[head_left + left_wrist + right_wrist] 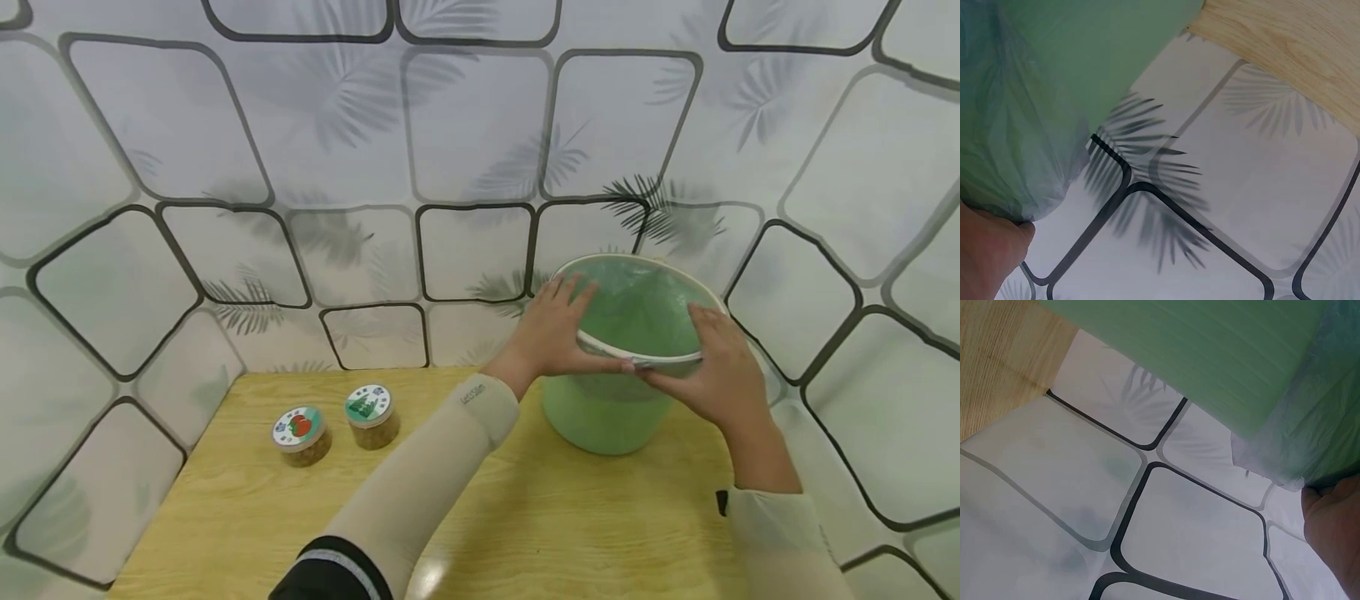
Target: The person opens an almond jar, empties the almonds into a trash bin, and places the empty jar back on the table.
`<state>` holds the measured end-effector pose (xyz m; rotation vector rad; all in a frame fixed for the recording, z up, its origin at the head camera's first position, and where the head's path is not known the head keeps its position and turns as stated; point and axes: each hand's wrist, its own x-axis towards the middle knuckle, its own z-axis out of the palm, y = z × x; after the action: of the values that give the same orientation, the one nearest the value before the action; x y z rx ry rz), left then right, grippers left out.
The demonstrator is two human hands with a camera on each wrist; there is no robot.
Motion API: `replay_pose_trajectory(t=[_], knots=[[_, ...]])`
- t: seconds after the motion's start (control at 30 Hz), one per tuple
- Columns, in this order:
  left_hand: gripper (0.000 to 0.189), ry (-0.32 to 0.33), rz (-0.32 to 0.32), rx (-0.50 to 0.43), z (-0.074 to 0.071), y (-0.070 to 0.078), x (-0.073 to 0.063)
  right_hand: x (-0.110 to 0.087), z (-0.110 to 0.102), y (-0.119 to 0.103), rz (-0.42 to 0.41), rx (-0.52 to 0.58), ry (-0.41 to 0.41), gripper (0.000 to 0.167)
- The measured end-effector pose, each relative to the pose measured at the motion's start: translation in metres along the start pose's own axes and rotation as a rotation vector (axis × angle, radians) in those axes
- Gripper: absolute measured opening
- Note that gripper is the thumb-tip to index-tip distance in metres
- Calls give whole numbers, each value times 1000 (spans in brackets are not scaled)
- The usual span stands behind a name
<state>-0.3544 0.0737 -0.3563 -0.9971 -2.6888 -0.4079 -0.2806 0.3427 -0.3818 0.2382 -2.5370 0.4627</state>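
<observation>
A green trash can (603, 417) stands on the right side of the table, its mouth lined with a thin clear plastic bag (637, 304). Around the mouth runs a white rim (637, 354), with some of the bag hanging over the outside. My left hand (551, 329) grips the rim at its left, fingers spread over the edge and thumb along the front. On the opposite side my right hand (720, 362) holds the rim, its thumb nearly meeting the left one. Both wrist views show bag film (1029, 137) lying over the can's outer wall (1210, 356) near the hand.
Two small lidded jars stand on the wooden table (247, 517) at the left: one with a red-fruit lid (302, 435), the other with a green-picture lid (372, 415). Patterned wall covering (480, 250) encloses the table at the back and sides, close behind the can.
</observation>
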Motion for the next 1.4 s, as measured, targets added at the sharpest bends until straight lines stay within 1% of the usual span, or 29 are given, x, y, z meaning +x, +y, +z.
replay_pose_trajectory(t=[0.23, 0.37, 0.47, 0.63, 0.83, 0.97, 1.13, 1.23, 1.4], knots=[[137, -12, -8, -34, 0, -5, 1, 0, 0, -2, -21, -2, 18, 121], [137, -19, -3, -50, -3, -3, 1, 0, -1, -1, -25, -17, -1, 123], [136, -19, 8, -56, -4, -2, 1, 0, 0, 1, -13, -31, -27, 124], [134, -13, 2, -12, -2, -4, 0, 2, 4, 0, -10, -49, -69, 123], [144, -2, 26, 24, 1, -4, 4, 2, 1, -1, -13, -6, -33, 116], [148, 11, 38, 55, 3, -3, 7, 2, -1, 1, -11, 13, -18, 115], [143, 45, 41, 76, 1, -2, 6, 3, 0, 2, -19, 38, -5, 113], [139, 42, 37, 74, 1, -3, 6, 3, 2, 3, -23, 46, 7, 113], [140, 28, 30, 62, 5, -4, 5, 0, 4, 4, -15, 55, 21, 117]])
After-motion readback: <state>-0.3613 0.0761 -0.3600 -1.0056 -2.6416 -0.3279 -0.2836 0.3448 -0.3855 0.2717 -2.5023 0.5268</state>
